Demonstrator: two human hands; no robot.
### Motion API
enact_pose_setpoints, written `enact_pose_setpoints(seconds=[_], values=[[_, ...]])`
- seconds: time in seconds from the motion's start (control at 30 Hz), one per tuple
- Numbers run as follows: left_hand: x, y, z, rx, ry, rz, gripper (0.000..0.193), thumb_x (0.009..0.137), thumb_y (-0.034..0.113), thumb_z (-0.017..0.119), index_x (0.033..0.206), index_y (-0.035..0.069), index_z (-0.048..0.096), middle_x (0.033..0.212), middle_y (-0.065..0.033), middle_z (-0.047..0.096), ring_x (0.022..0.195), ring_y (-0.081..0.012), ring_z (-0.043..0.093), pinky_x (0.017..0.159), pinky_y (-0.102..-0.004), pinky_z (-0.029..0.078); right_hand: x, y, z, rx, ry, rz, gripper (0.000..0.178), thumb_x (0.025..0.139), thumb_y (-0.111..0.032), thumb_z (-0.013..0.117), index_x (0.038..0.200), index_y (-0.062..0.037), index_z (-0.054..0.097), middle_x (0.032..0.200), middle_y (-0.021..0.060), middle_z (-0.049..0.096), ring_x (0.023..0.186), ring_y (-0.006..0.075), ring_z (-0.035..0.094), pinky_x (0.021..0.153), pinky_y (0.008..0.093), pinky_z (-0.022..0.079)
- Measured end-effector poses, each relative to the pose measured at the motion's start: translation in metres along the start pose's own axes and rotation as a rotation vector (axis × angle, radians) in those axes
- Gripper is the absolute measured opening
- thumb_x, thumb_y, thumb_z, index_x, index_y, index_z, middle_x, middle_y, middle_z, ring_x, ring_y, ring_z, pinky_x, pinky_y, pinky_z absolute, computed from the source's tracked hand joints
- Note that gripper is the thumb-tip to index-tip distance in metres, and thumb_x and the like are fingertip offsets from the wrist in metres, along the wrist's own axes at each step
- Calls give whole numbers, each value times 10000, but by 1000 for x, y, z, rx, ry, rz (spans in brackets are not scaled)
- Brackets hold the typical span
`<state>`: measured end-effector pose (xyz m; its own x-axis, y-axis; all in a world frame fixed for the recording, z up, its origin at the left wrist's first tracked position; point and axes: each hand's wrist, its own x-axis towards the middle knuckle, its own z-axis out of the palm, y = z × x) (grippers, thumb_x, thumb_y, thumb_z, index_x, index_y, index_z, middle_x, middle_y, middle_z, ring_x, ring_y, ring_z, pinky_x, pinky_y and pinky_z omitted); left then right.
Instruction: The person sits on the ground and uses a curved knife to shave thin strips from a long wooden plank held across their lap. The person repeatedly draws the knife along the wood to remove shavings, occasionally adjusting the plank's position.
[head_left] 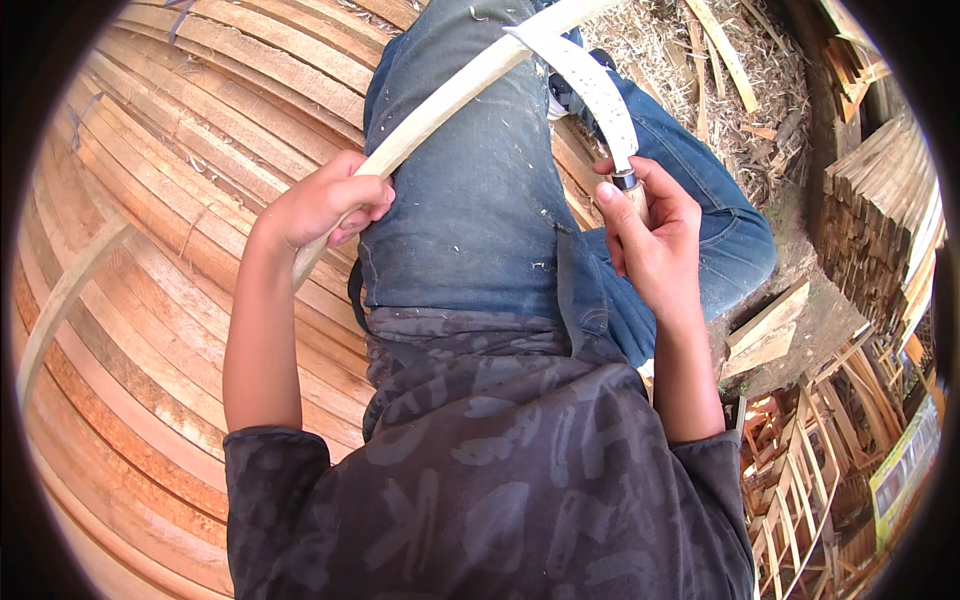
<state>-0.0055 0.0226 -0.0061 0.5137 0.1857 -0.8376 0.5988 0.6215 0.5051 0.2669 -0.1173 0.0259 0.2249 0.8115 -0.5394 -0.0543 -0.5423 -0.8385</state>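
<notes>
My left hand (pixel 335 200) is closed around a long pale wooden stick (pixel 450 97), which slants up and to the right across my jeans (pixel 462 200). The stick's lower end comes out below my fist. In my right hand (pixel 652 225) is a sickle-shaped knife; its wooden handle sits in my fist, thumb along it, below a dark metal collar. The knife's curved pale blade (pixel 598 95) arcs up and left, speckled with bits. Its tip meets or overlaps the stick near the top; whether they touch I cannot tell.
Long sawn wooden strips (pixel 170 270) lie in rows on the left, with a loose curved stick (pixel 68 295) over them. Shavings (pixel 670 60) cover the ground ahead. Stacked wood pieces (pixel 885 200) stand at the right, above a tangle of thin slats (pixel 810 470) and a flat offcut (pixel 768 325).
</notes>
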Motion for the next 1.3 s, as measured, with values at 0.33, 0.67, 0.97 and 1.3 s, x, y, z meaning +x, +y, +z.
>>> enact_pose_setpoints(seconds=[0.33,0.67,0.97,1.3], values=[[-33,-23,42,279,324,154,244,771,167,602,850,-63,585,635,-48,527,609,-105,476,559,-285,411,3,20,30,-780,-23,-357,323,881,-328,599,764,-38,518,592,166,578,599,378,594,544,456,455],[-45,-30,92,382,626,196,311,764,221,649,863,-69,597,744,-272,616,726,-417,624,650,-422,487,-1,28,37,-943,-42,-378,493,812,-487,644,614,-44,556,503,94,574,488,298,602,468,400,479],[-38,-32,98,516,715,146,282,773,196,645,825,-69,564,693,-219,605,639,-288,620,611,-361,468,31,44,26,-1105,107,-478,613,753,-623,631,565,-43,567,482,111,561,474,307,603,453,395,485],[-33,-37,91,379,601,177,263,773,175,621,847,-76,587,653,-157,586,605,-207,571,585,-338,450,90,28,-64,-903,401,-191,675,848,-566,582,569,48,570,432,129,457,403,229,445,468,396,391]])
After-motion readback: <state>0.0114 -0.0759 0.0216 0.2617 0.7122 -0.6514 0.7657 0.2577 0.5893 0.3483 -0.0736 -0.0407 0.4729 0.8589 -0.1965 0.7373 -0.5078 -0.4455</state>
